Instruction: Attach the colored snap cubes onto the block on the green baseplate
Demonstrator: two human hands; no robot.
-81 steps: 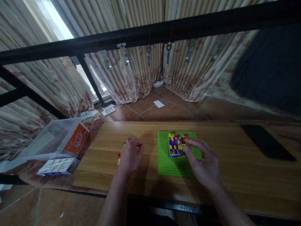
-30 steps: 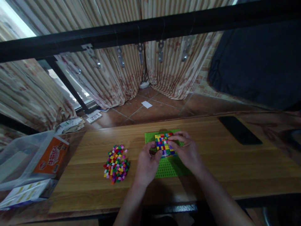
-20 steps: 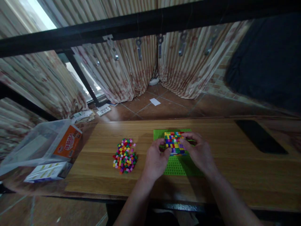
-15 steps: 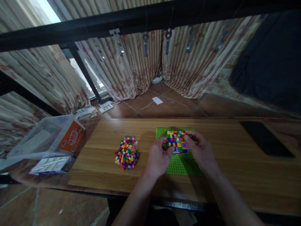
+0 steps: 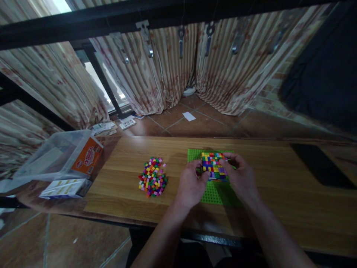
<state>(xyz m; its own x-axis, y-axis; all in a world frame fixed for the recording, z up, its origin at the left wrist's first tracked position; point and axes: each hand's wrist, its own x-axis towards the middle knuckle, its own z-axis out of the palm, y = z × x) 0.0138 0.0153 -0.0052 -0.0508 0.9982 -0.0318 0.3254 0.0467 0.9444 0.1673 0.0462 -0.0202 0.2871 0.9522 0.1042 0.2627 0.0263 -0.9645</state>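
A block of small multicoloured toy bricks (image 5: 214, 165) is over the green studded baseplate (image 5: 216, 195), with my hands on either side of it. My left hand (image 5: 193, 182) grips its left side, the thumb at the near left corner. On the right, my right hand (image 5: 240, 173) has thumb and fingers closed on the block's right edge. Whether the block touches the baseplate, I cannot tell. To the left lies a loose pile of small coloured bricks (image 5: 153, 178) on the wooden tabletop (image 5: 119, 186).
A dark flat panel (image 5: 320, 163) lies at the right of the table. Left of the tabletop stand a clear plastic bin (image 5: 52, 160) with an orange label and a white box (image 5: 64, 188). A black rail (image 5: 111, 22) with hanging metal hooks crosses above.
The view has shifted slightly, so most things appear a little further right and higher. Both hands keep hold of the brick block, with little change in their grip.
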